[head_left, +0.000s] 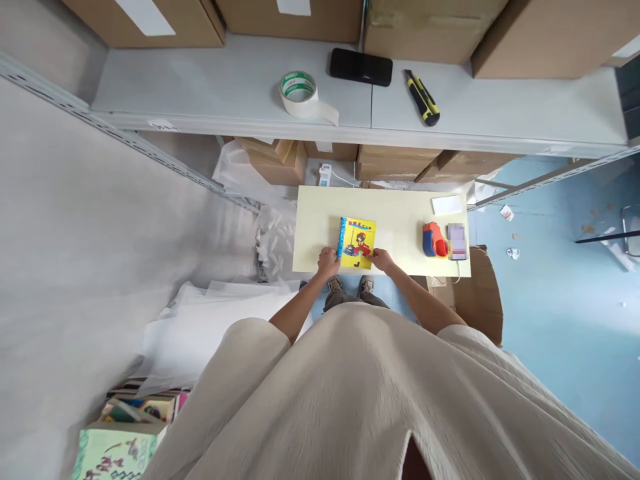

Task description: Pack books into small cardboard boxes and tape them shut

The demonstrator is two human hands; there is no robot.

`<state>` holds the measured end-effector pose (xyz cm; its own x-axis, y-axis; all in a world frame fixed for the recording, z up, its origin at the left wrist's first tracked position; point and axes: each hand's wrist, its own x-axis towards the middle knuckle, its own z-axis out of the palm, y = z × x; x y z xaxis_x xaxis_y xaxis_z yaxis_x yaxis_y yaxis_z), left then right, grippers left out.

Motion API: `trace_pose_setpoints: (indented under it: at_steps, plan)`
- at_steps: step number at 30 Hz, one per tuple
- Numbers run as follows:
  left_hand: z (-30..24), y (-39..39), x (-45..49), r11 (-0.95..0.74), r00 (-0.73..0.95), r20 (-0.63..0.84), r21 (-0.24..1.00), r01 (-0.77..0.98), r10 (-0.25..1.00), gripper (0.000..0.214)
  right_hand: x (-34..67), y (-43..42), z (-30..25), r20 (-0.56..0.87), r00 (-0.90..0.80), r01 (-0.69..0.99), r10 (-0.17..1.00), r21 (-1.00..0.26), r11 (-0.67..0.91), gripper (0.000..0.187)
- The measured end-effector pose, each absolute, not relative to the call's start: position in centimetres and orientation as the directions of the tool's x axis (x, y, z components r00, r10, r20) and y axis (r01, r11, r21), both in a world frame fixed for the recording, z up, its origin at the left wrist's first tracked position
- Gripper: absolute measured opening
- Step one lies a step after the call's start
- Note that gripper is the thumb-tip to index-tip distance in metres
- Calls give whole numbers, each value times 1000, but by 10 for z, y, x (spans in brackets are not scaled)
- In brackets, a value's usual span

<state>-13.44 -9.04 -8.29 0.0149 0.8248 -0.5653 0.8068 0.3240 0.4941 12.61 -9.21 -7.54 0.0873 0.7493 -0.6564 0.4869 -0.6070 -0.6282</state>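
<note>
Two bare hands, the left (pixel 328 261) and the right (pixel 382 260), grip a bright yellow picture book with a blue strip along its left side (pixel 358 244) by its lower left and lower right edges, over the near part of a pale cream rectangular bench (pixel 319 213). Whether the book lies flat or is slightly raised cannot be told from above. With the hold confined to the lower edges, the book could tip or slide toward the bench's front edge should one hand loosen, and an uneven squeeze could bend the cover. Both forearms reach forward and inward from short sleeves, the left hand curled by the blue strip, the right with its fingers closed at the opposite edge. Well to the right stand a red-and-blue plastic tape dispenser (pixel 435 240) and, just beside it, a mauve, partly blurred device (pixel 457 243). On the grey metal shelf (pixel 200 87) above lie a white tape roll (pixel 306 109), a black phone (pixel 361 67) and a yellow-and-black cutter (pixel 423 99).
</note>
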Motion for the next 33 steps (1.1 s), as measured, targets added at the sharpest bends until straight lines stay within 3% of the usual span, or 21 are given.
trace_pose_setpoints:
  at_steps: [4, 10, 14, 17, 20, 28, 33]
  plan:
    - [-82, -102, -131, 248, 34, -626, 358, 900, 779, 24, 125, -98, -81, -719, 97, 591, 688, -514, -621, 13]
    - [-81, -111, -129, 157, 78, -621, 315, 936, 780, 33, 124, -103, -84, -737, 102, 727, 668, -403, -555, 18]
    - [-83, -111, -130, 66, 155, -539, 368, 927, 828, 58, 125, -109, -85, -681, 162, 773, 714, -362, -521, 43]
    - [-89, -108, -131, -6, 248, -525, 420, 907, 814, 75, 130, -114, -86, -554, 139, 854, 821, -352, -382, 62]
    - [-96, -104, -132, -31, 288, -537, 436, 899, 793, 88, 135, -117, -89, -533, 35, 922, 845, -309, -233, 74]
    - [-101, -97, -131, -59, 293, -585, 385, 921, 756, 95, 141, -109, -97, -602, -8, 950, 799, -254, -181, 86]
    - [-101, -82, -126, -41, 273, -598, 371, 928, 754, 100, 143, -91, -100, -587, 21, 908, 810, -328, -261, 90]
